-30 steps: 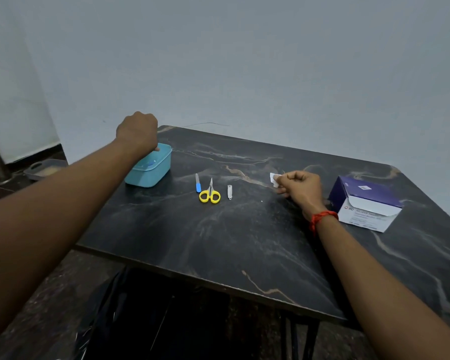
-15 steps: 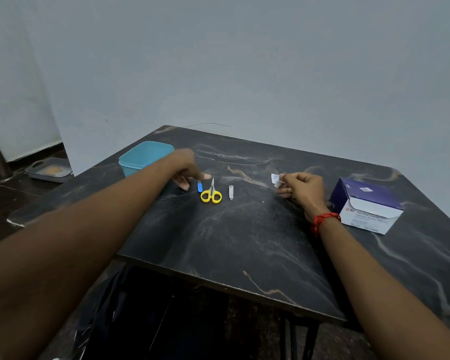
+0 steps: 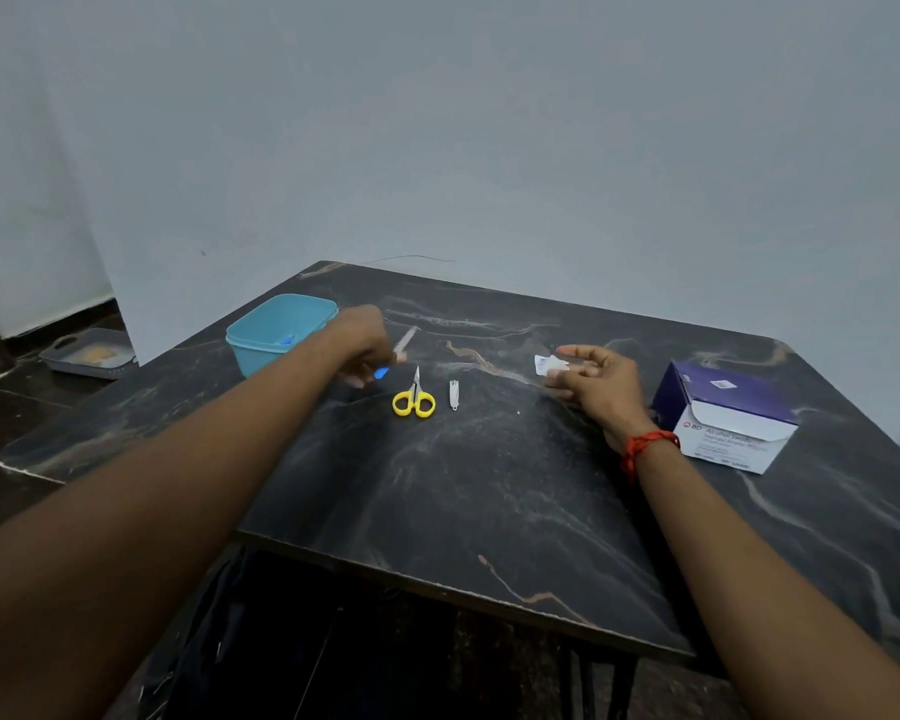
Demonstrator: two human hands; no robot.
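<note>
The left hand (image 3: 363, 345) pinches a blue-handled nail file (image 3: 399, 349) tilted just above the bench (image 3: 489, 501) beside the yellow scissors (image 3: 414, 401), while the right hand (image 3: 596, 379) pinches a small white packet (image 3: 546, 364) at its fingertips, low over the bench.

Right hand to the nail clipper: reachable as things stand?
Probably yes. The nail clipper lies on bare table just left of the right hand, with nothing between them; the scissors sit on its far side. But the hand pinches a white packet, so gripping may be awkward.
</note>
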